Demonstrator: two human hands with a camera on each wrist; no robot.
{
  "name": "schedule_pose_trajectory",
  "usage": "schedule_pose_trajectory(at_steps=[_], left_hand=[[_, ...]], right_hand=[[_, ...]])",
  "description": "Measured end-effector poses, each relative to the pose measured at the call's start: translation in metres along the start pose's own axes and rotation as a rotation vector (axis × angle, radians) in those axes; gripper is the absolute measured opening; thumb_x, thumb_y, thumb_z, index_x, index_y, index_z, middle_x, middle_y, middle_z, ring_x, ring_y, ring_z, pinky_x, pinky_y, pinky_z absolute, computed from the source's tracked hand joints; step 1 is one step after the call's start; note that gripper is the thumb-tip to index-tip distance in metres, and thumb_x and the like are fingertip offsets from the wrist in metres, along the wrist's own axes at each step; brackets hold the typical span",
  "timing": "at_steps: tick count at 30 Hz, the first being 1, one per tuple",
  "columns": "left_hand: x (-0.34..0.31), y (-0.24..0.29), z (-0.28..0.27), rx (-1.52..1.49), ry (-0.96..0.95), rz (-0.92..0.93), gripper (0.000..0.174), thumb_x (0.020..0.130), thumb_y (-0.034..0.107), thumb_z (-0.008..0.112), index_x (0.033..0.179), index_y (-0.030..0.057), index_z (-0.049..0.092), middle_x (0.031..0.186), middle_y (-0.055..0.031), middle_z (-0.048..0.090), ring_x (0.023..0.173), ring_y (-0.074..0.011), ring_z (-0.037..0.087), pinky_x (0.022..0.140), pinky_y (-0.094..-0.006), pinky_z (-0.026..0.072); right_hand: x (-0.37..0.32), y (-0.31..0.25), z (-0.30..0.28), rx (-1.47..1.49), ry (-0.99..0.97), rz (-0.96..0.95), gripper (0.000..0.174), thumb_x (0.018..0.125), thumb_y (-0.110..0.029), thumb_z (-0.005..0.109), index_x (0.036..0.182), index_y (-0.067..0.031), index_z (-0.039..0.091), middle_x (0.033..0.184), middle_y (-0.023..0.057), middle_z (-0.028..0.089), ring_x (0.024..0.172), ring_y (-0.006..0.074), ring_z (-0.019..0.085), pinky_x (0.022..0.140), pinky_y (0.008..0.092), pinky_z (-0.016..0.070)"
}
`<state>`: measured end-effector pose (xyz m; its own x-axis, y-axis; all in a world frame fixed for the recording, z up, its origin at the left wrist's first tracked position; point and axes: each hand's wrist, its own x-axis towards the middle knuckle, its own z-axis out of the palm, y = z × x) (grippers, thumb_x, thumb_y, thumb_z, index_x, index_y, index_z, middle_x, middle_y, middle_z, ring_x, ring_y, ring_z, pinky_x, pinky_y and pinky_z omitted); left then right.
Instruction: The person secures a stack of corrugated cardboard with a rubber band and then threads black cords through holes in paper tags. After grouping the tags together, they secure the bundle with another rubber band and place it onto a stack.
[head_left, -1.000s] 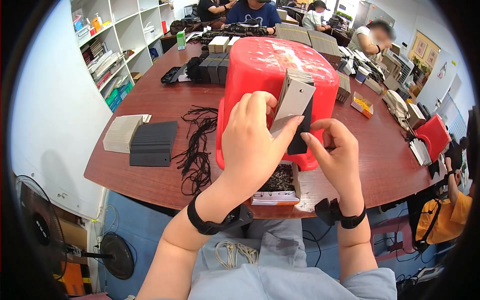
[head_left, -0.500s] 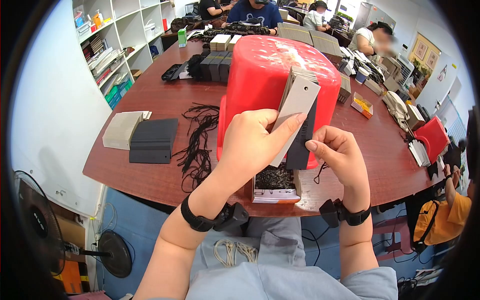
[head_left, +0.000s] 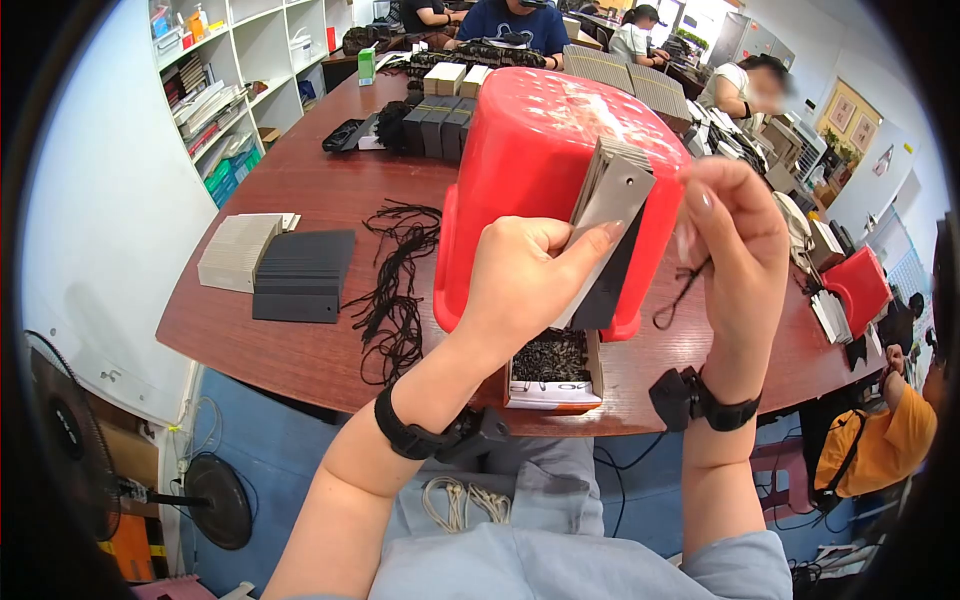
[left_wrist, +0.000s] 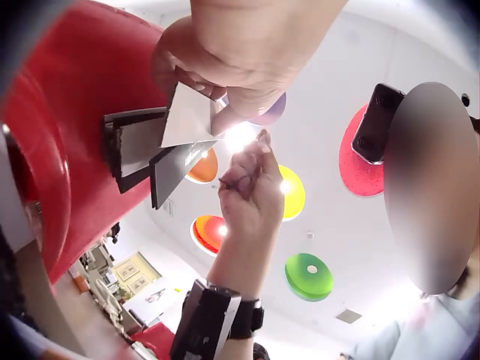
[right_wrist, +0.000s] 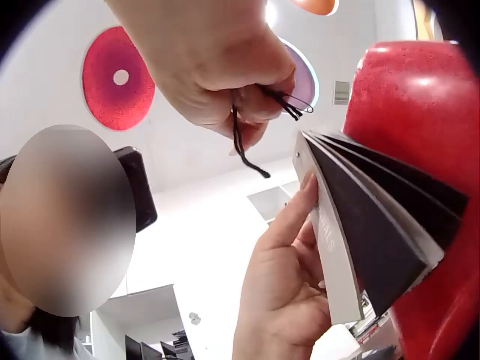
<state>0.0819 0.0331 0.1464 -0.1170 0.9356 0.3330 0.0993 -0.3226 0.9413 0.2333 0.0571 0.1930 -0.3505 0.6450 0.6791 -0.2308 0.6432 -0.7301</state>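
My left hand (head_left: 525, 280) grips a fanned stack of narrow tags, a grey one (head_left: 612, 195) with a hole facing up and a black one (head_left: 612, 285) beneath, against the red upturned stool (head_left: 510, 150). To the right of the stack, apart from it, my raised right hand (head_left: 740, 235) has a looped black cord (head_left: 684, 300) hanging from it. The right wrist view shows this hand (right_wrist: 225, 75) with the cord (right_wrist: 240, 139) pinched in its curled fingers and a small metal pin (right_wrist: 304, 107) at one end. In that view the stack (right_wrist: 367, 217) stays in my left hand (right_wrist: 281, 292).
In front of the stool, an open box (head_left: 553, 385) holds small dark items. Loose black cords (head_left: 395, 290) lie left of the stool, beside stacks of black tags (head_left: 300, 275) and beige tags (head_left: 240, 250). More bundles (head_left: 440, 125) stand behind; several people sit farther back.
My right hand has moved up and to the right, away from the black tag, with the cord hanging from it. My left hand still holds the stack, slightly farther right.
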Motion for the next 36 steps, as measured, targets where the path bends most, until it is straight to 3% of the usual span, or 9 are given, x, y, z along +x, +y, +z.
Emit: schedule_pose_trajectory(at_steps=[4, 9, 12, 13, 17, 23, 28, 30, 36], left_hand=[[0.001, -0.004, 0.0, -0.055, -0.022, -0.006, 0.027, 0.081, 0.021, 0.062, 0.065, -0.0012, 0.063, 0.055, 0.0023, 0.055, 0.049, -0.0012, 0.047, 0.04, -0.0182, 0.0352], [0.002, -0.005, 0.0, -0.046, -0.036, -0.007, 0.027, 0.081, 0.021, 0.062, 0.066, -0.0009, 0.062, 0.056, 0.0035, 0.055, 0.051, -0.0003, 0.046, 0.042, -0.018, 0.0348], [0.002, -0.007, 0.002, -0.113, -0.014, 0.089, 0.036, 0.081, 0.027, 0.059, 0.061, -0.0031, 0.061, 0.045, -0.0025, 0.053, 0.041, -0.0044, 0.048, 0.037, -0.0226, 0.0343], [0.001, -0.005, 0.001, -0.073, -0.017, 0.051, 0.03, 0.081, 0.023, 0.06, 0.065, -0.0024, 0.062, 0.051, 0.0004, 0.054, 0.047, -0.0024, 0.047, 0.04, -0.0204, 0.0351], [0.0, -0.004, 0.0, -0.093, -0.033, 0.021, 0.024, 0.081, 0.019, 0.062, 0.07, -0.0021, 0.064, 0.058, 0.0026, 0.056, 0.052, -0.0008, 0.047, 0.044, -0.0184, 0.0366], [0.001, -0.005, 0.002, -0.116, -0.019, 0.027, 0.023, 0.081, 0.018, 0.061, 0.071, -0.0027, 0.064, 0.059, 0.0025, 0.056, 0.053, -0.0006, 0.047, 0.043, -0.0184, 0.0361], [0.001, -0.005, 0.0, -0.079, -0.025, 0.029, 0.024, 0.081, 0.018, 0.062, 0.071, -0.0033, 0.063, 0.057, 0.0035, 0.055, 0.053, 0.0, 0.045, 0.043, -0.0181, 0.0352], [0.001, -0.005, 0.0, -0.074, -0.018, 0.031, 0.024, 0.081, 0.018, 0.062, 0.07, -0.0035, 0.063, 0.057, 0.0037, 0.054, 0.053, 0.0001, 0.044, 0.044, -0.018, 0.035], [0.0, -0.003, 0.0, -0.093, -0.032, 0.01, 0.025, 0.081, 0.019, 0.062, 0.069, -0.0028, 0.062, 0.058, 0.0036, 0.054, 0.054, -0.0001, 0.044, 0.044, -0.0179, 0.035]], right_hand=[[0.023, -0.001, 0.017, 0.039, 0.015, -0.06, 0.013, 0.084, -0.007, 0.054, 0.093, 0.003, 0.055, 0.073, 0.0007, 0.055, 0.062, 0.0058, 0.049, 0.056, 0.0174, 0.0387], [0.038, -0.004, 0.005, -0.403, -0.173, -0.05, 0.016, 0.081, -0.014, 0.06, 0.087, -0.0009, 0.054, 0.068, -0.0036, 0.048, 0.059, 0.0016, 0.04, 0.052, 0.015, 0.0303], [0.043, -0.009, -0.013, -0.492, -0.353, -0.035, 0.016, 0.077, -0.013, 0.061, 0.084, -0.0029, 0.052, 0.068, -0.0051, 0.045, 0.059, 0.0002, 0.037, 0.052, 0.0149, 0.0282], [0.042, -0.014, -0.014, -0.444, -0.409, 0.021, 0.015, 0.071, -0.002, 0.053, 0.086, -0.0028, 0.051, 0.072, -0.0041, 0.044, 0.061, 0.0017, 0.037, 0.055, 0.0155, 0.0299], [0.045, -0.028, -0.018, -0.209, -0.592, 0.152, 0.033, 0.059, 0.007, 0.035, 0.088, -0.0005, 0.05, 0.079, -0.0009, 0.045, 0.069, 0.0057, 0.041, 0.061, 0.0173, 0.033], [0.057, -0.012, -0.012, -0.129, -0.504, -0.145, 0.03, 0.065, 0.008, 0.037, 0.091, 0.0003, 0.049, 0.083, 0.0002, 0.045, 0.076, 0.0064, 0.043, 0.069, 0.0189, 0.035], [0.056, 0.005, -0.018, -0.282, -0.389, -0.152, 0.031, 0.066, 0.006, 0.04, 0.095, 0.0004, 0.05, 0.089, 0.0, 0.045, 0.082, 0.0069, 0.043, 0.072, 0.0196, 0.0353], [0.052, -0.003, -0.022, -0.571, -0.4, -0.102, 0.034, 0.061, 0.0, 0.045, 0.094, 0.0011, 0.051, 0.094, 0.0023, 0.046, 0.087, 0.0081, 0.044, 0.074, 0.0211, 0.0356], [0.047, -0.009, -0.023, -0.563, -0.476, -0.286, 0.037, 0.06, -0.009, 0.056, 0.097, -0.0025, 0.053, 0.097, 0.0054, 0.048, 0.076, 0.0122, 0.042, 0.067, 0.0196, 0.035]])
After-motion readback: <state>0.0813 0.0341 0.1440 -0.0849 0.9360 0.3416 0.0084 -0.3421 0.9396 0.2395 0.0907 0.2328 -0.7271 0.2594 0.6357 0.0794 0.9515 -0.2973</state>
